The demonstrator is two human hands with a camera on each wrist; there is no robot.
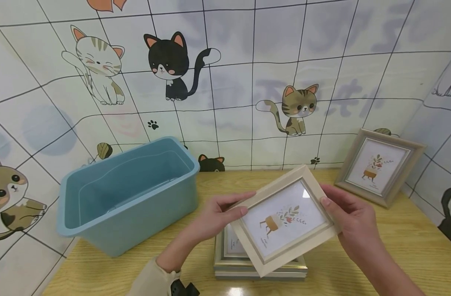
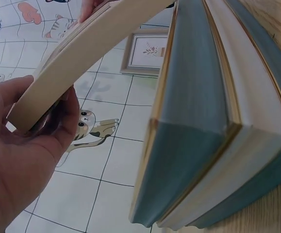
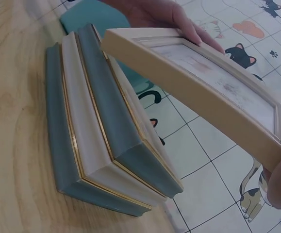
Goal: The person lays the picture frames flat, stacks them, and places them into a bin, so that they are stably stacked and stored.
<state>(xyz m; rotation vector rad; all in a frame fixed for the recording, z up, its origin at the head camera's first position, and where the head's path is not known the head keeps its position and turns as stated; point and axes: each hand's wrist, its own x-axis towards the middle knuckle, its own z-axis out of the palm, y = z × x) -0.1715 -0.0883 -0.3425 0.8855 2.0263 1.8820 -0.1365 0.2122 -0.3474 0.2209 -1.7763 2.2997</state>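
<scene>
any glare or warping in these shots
Head view: glare spot on the glass of the held frame, another on the table edge, wall lines bow. Left wrist view: frame stack looms large, edges curved. Right wrist view: the held frame bends too.

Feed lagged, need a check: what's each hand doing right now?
Left hand: grips the cream picture frame by its left edge.
Right hand: grips the frame's right edge.

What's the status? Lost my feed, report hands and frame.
Left hand and right hand both grip the cream picture frame, lifted clear above the stack of frames. Blue bin left, empty. Nothing blocking.
</scene>
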